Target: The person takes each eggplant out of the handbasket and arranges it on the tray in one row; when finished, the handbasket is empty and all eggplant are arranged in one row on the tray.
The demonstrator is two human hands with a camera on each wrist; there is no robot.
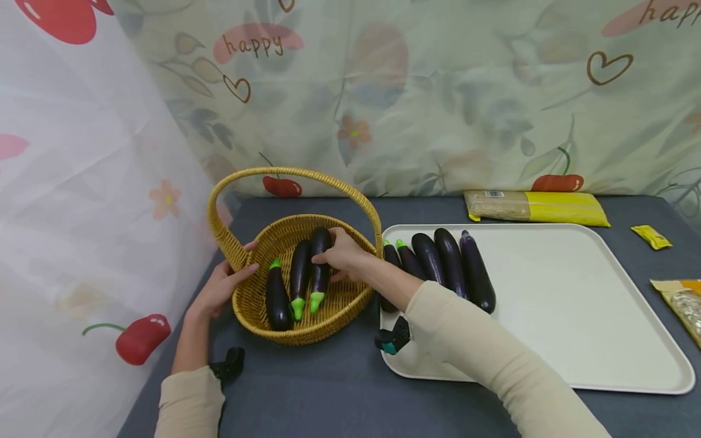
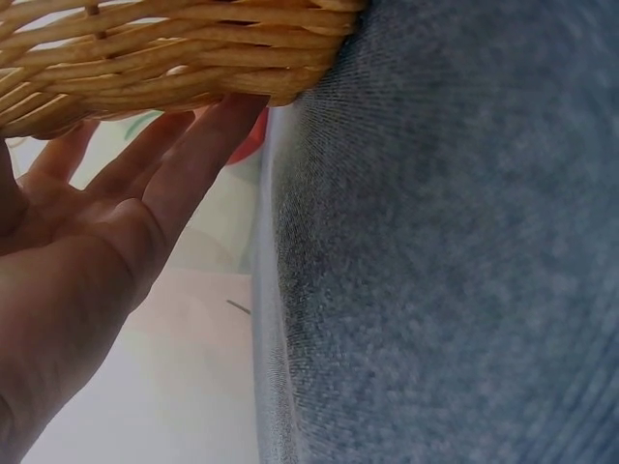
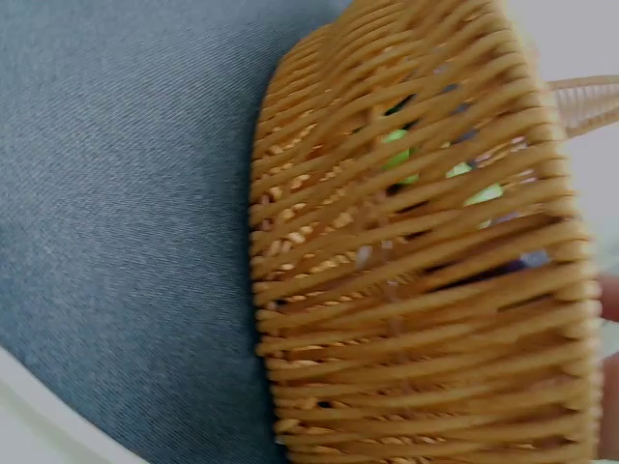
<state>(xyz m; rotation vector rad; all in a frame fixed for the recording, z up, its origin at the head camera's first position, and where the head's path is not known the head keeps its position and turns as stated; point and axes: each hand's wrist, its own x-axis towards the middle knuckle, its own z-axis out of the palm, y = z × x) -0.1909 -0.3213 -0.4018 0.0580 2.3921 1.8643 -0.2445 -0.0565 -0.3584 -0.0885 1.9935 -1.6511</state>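
Observation:
A wicker basket (image 1: 306,337) with a tall arched handle stands on the left of the table, two dark eggplants (image 1: 278,298) lying in it beside the one being held. My right hand (image 1: 347,252) reaches over the basket's right rim and grips that third eggplant (image 1: 320,240), its green stem end pointing toward me. At the left rim, near the handle's foot, my left hand (image 1: 224,285) holds the basket, thumb over the edge. In the left wrist view, the left hand's fingers (image 2: 184,179) touch the outer weave. The right wrist view shows mostly the basket's side (image 3: 416,290), which hides most of that hand.
A white tray (image 1: 575,304) right of the basket carries several eggplants (image 1: 449,261) along its left side. Behind it lies a yellow-and-clear packet (image 1: 537,207). A small yellow packet (image 1: 652,237) and another bag (image 1: 681,304) lie at the right. Patterned cloth hangs behind and left.

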